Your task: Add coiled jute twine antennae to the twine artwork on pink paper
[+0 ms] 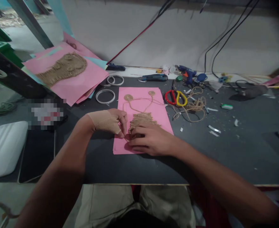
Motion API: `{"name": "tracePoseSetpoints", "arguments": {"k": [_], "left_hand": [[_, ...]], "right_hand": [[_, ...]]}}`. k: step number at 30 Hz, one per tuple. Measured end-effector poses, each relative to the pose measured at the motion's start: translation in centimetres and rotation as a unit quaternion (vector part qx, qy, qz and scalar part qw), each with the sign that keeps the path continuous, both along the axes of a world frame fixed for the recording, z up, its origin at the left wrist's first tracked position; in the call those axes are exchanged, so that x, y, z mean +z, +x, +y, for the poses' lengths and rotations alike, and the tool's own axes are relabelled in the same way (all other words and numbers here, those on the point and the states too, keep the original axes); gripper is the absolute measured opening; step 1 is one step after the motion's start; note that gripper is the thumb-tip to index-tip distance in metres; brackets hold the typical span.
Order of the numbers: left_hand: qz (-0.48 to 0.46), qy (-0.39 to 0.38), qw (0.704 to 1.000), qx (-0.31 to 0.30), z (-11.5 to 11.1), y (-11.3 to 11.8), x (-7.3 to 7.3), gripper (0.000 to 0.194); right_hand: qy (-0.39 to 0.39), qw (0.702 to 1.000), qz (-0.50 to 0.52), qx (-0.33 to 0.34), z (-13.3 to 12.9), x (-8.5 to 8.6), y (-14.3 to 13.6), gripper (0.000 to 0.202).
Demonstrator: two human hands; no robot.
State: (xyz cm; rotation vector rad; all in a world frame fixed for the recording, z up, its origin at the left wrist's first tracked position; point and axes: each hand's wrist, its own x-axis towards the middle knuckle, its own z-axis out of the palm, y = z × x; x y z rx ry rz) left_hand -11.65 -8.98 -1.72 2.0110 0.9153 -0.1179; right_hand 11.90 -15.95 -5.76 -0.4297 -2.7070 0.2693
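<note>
A stack of pink paper (163, 114) lies in front of me, with rows of brown twine (143, 119) laid across its middle. Two coiled twine discs (128, 97) sit near its top, joined by loose strands. My left hand (111, 122), wrapped in a beige bandage, pinches a strand of twine at the left edge of the rows. Over the lower rows rests my right hand (151, 139), its fingers curled near the same strand. Its fingertips meet the paper, and whether they grip the strand is hidden.
Red-and-yellow-handled scissors (176, 98) and tangled twine (196, 107) lie to the right. White tape rings (105, 96) are at the left, beside pink sheets bearing a finished twine shape (65, 68). A box cutter (153, 78) and a blue glue gun (188, 74) lie along the wall.
</note>
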Motion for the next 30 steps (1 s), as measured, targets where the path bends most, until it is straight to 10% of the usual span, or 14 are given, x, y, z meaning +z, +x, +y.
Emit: {"name": "tracePoseSetpoints", "arguments": {"k": [30], "left_hand": [[-0.005,-0.005,0.999,-0.050,0.35,-0.65,0.02,0.013]], "right_hand": [[0.007,1.000,-0.016,-0.001,-0.07,0.01,0.06,0.031]]}}
